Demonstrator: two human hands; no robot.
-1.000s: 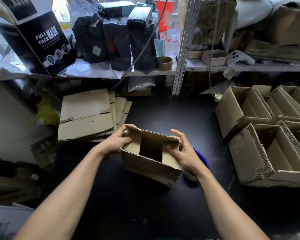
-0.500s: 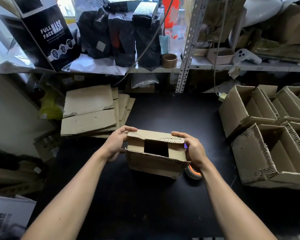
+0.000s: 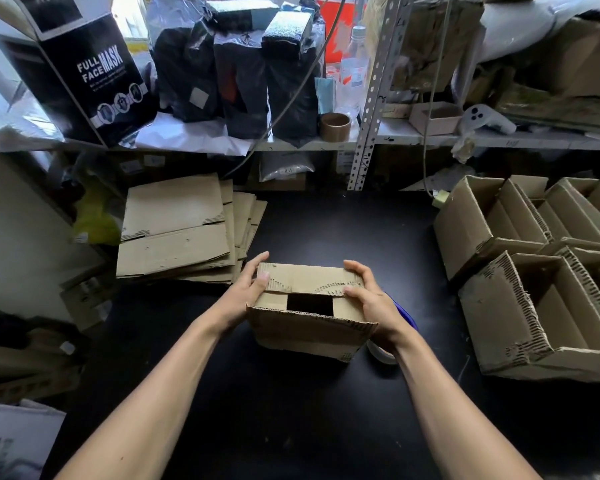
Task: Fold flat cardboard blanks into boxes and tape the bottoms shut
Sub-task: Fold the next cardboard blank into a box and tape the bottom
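Box: a small cardboard box (image 3: 309, 327) is sitting at the middle of the black table (image 3: 291, 410), bottom side up, between the two hands.
Flaps: the far flap (image 3: 309, 278) is lying folded down over the top; the two side flaps are showing beneath it; a dark rectangular gap (image 3: 309, 304) is staying uncovered in the middle. No tape is showing on the flaps.
Left hand: the left hand (image 3: 245, 292) is gripping the box's left end, fingers curling round the far corner, thumb pressing on the flap's left edge.
Right hand: the right hand (image 3: 369, 299) is gripping the right end, fingers curling over the far corner, thumb lying on the flap near the gap.
Tape roll: a tape roll (image 3: 383, 353) is lying on the table just beside the box, under the right wrist, mostly hidden.
Flat blanks: a stack of flat blanks (image 3: 177, 230) is lying at the table's far left, near the left hand but apart from it.
Finished boxes: several folded boxes (image 3: 541, 278) are lying on their sides at the right, open mouths up, well apart from the hands.
Shelf: a metal shelf (image 3: 326, 143) is running behind the table, carrying black bags (image 3: 236, 74), a brown tape roll (image 3: 335, 125) and a black carton reading "FULL FACE MASK" (image 3: 94, 74).
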